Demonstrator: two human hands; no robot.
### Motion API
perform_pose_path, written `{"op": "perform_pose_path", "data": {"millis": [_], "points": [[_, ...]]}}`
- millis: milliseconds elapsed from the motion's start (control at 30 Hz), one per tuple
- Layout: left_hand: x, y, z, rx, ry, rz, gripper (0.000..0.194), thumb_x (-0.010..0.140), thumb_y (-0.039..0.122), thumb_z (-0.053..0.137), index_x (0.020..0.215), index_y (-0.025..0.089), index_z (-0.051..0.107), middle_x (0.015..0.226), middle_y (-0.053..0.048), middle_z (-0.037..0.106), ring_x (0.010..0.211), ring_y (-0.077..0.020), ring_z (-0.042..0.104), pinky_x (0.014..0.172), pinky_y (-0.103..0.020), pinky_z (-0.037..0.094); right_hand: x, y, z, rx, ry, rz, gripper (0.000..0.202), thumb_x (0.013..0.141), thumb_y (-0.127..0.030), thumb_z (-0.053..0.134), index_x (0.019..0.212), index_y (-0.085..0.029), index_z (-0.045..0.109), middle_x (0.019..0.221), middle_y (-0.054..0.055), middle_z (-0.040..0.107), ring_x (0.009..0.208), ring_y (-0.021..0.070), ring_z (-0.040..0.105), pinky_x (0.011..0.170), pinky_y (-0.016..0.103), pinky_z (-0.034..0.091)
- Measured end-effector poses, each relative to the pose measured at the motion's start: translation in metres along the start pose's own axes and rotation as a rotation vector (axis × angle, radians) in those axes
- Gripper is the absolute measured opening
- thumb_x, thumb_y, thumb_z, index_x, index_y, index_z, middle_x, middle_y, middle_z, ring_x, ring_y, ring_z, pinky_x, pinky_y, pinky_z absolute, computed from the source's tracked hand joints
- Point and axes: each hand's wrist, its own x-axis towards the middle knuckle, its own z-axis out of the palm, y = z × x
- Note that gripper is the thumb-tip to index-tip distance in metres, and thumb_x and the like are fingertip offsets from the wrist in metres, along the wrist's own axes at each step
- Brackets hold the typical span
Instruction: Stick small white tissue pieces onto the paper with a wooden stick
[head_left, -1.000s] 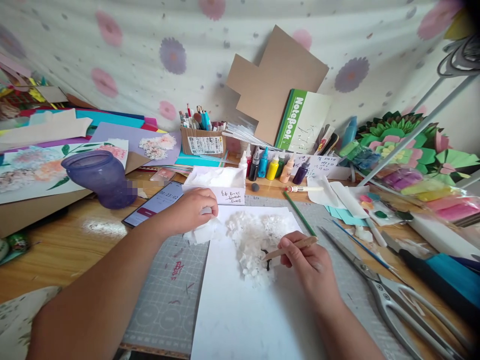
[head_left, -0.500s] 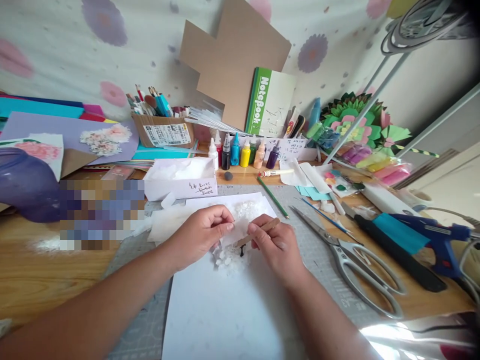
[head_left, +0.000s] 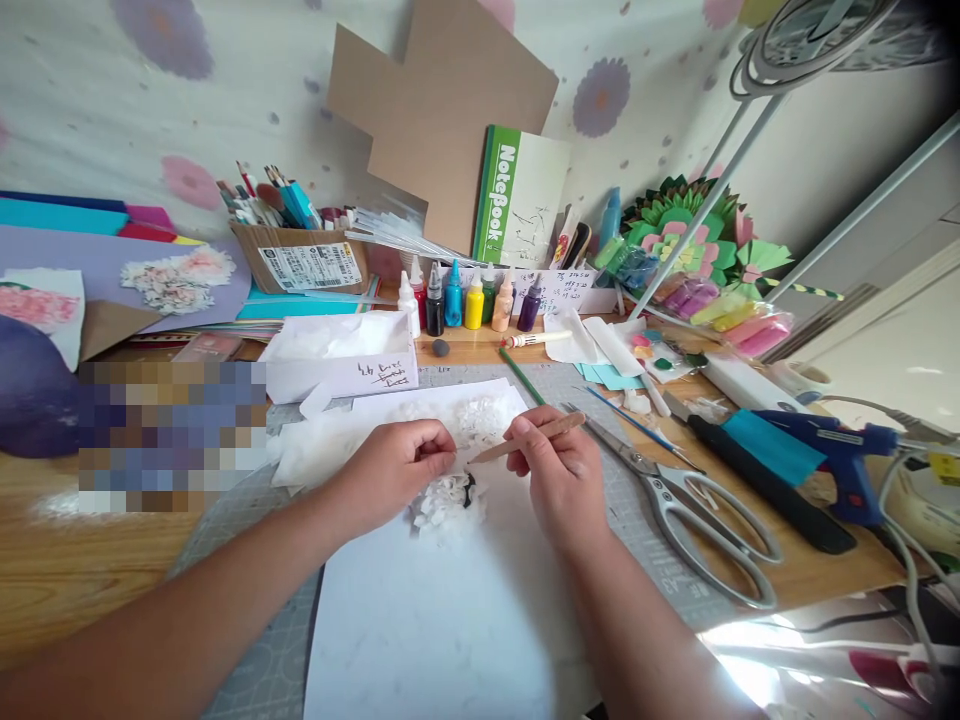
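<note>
My right hand [head_left: 559,470] is closed around a thin wooden stick [head_left: 529,442], whose pointed end aims down and left. My left hand [head_left: 401,465] pinches thumb and forefinger together close to that tip; what lies between them is too small to make out. Just below the fingertips, a ruffled cluster of white paper bits [head_left: 442,505] with a dark mark on its right side rests on a white sheet [head_left: 427,620]. Another white ruffled cluster [head_left: 484,415] lies behind the hands on the sheet.
A grey cutting mat [head_left: 247,600] lies under the sheet. Large scissors [head_left: 675,500], a black-handled knife [head_left: 780,500] and a blue glue gun [head_left: 840,445] lie at right. Paint bottles [head_left: 474,300] and a white box [head_left: 337,370] stand behind. A blurred patch covers part of the left side.
The wooden stick has lifted slightly off the cluster, and my right hand has moved a little away from my left. The whole view has shifted, so the scene sits further left.
</note>
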Motion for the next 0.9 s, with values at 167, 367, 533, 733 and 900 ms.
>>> {"op": "perform_pose_path", "data": {"millis": [167,367,533,733,900], "points": [[-0.001,0.001,-0.002,-0.018,0.008,-0.048,0.023,0.078,0.039,0.055,0.070,0.017,0.057,0.060,0.005,0.048,0.054,-0.0103,0.039,0.049,-0.022,0.029,0.001,0.002,0.004,-0.045,-0.014,-0.018,0.030,0.088,-0.031,0.050,0.062,-0.017,0.057,0.059,-0.002,0.054,0.050,0.0095,0.050,0.049,0.022,0.037],[-0.003,0.001,-0.009,-0.358,-0.014,-0.082,0.024,0.078,0.039,0.060,0.074,0.016,0.055,0.063,0.005,0.044,0.054,-0.0076,0.036,0.048,-0.020,0.026,-0.001,0.002,0.006,-0.025,-0.017,-0.027,0.029,0.088,-0.032,0.050,0.064,-0.017,0.058,0.062,-0.001,0.056,0.052,0.0103,0.053,0.051,0.023,0.039],[-0.004,0.004,-0.019,-0.681,-0.018,-0.072,0.024,0.079,0.037,0.065,0.080,0.016,0.054,0.062,0.006,0.037,0.047,-0.0038,0.025,0.044,-0.018,0.017,-0.001,0.000,0.003,0.015,0.041,-0.018,0.029,0.088,-0.033,0.049,0.063,-0.019,0.056,0.059,-0.002,0.054,0.050,0.0103,0.051,0.050,0.022,0.039],[-0.003,0.003,-0.018,-0.695,-0.114,-0.134,0.026,0.078,0.038,0.066,0.082,0.016,0.053,0.064,0.006,0.039,0.045,-0.0024,0.023,0.043,-0.018,0.014,0.002,0.003,0.008,-0.094,-0.110,0.033,0.029,0.085,-0.031,0.052,0.059,-0.019,0.054,0.063,-0.001,0.057,0.053,0.0104,0.050,0.053,0.023,0.037],[-0.002,0.000,-0.013,-0.485,-0.121,-0.187,0.028,0.079,0.043,0.060,0.078,0.016,0.051,0.061,0.007,0.038,0.044,-0.0031,0.024,0.043,-0.019,0.015,0.000,0.001,0.009,-0.053,-0.176,0.065,0.028,0.085,-0.032,0.052,0.061,-0.019,0.054,0.061,-0.002,0.056,0.051,0.0101,0.050,0.052,0.022,0.039]]}}
